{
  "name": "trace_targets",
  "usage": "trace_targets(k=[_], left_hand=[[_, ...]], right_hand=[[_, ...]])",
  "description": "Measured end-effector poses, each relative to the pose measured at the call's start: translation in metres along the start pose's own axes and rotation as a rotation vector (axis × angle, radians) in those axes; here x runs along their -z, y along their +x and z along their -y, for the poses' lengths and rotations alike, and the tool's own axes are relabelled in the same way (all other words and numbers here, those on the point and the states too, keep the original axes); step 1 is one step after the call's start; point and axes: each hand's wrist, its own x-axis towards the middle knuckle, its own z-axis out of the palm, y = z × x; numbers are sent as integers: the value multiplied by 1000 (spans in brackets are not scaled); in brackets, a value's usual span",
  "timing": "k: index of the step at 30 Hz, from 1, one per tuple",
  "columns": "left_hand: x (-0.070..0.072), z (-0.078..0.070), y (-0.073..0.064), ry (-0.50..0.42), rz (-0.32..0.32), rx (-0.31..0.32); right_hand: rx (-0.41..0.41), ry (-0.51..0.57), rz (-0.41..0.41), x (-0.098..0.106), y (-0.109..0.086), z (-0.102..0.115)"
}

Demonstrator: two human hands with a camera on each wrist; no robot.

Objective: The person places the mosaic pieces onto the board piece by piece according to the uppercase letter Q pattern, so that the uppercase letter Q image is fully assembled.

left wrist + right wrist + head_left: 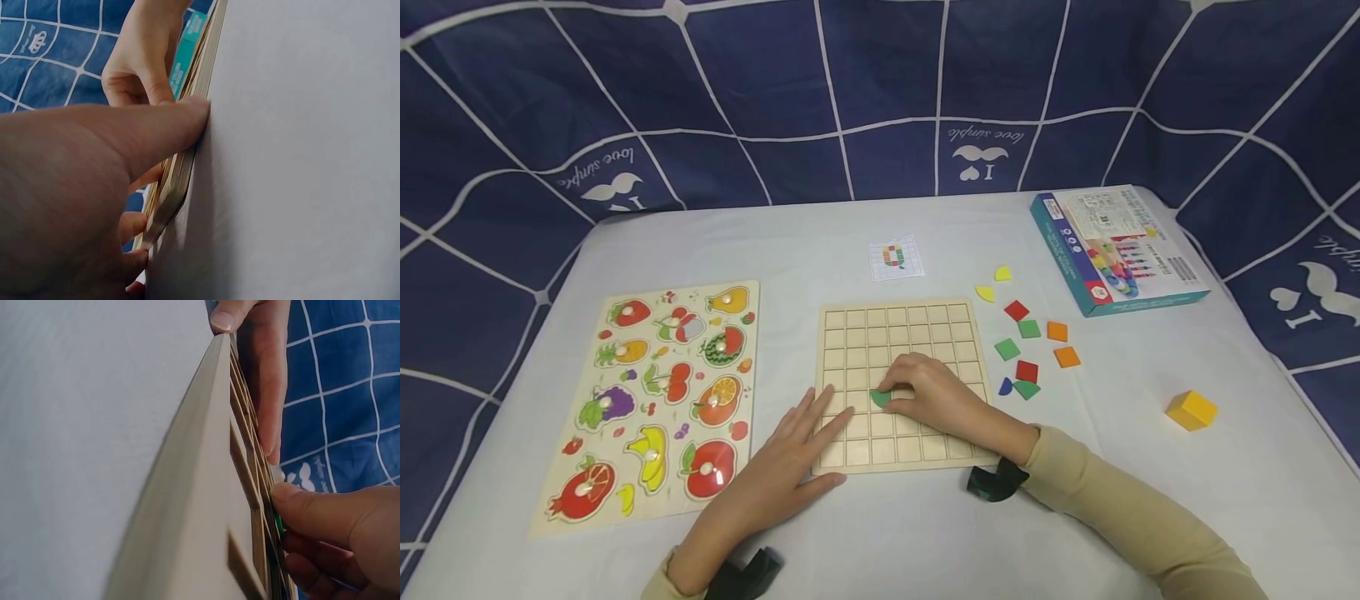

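Note:
A square wooden grid board (895,468) with raised cell walls lies on the white table. Over its middle, my right hand (938,395) pinches a small green piece with a curved edge (880,399) between thumb and fingers. Only a sliver of the green piece (279,524) shows in the right wrist view, beside the thumb. My left hand (784,460) rests with spread, nearly straight fingers at the board's left edge. In the left wrist view its thumb (178,120) lies against the board's near side, and the right hand (140,53) is just beyond.
Right of the board lie loose coloured tiles, including a red square (1027,372), orange squares (1067,357) and yellow pieces (985,293). A pattern card (896,271) sits behind the board. A fruit puzzle (643,333) is at left; a box (1120,250) and yellow block (1192,410) at right.

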Motion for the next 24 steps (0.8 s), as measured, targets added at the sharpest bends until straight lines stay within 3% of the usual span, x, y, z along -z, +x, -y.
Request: trace_targets(k=[6, 10, 16, 20, 24], left_hand=[[-1, -1, 1, -25, -8, -3], [-2, -1, 1, -18, -13, -4], [-2, 0, -1, -16, -22, -4], [-3, 1, -1, -13, -26, -14], [-2, 2, 0, -3, -30, -23]], right_hand=[[-42, 84, -19, 11, -7, -6], [-49, 154, -107, 37, -21, -18], [-194, 146, -215, 80, -62, -52], [-293, 169, -195, 96, -93, -74], [-297, 226, -163, 99, -114, -86]])
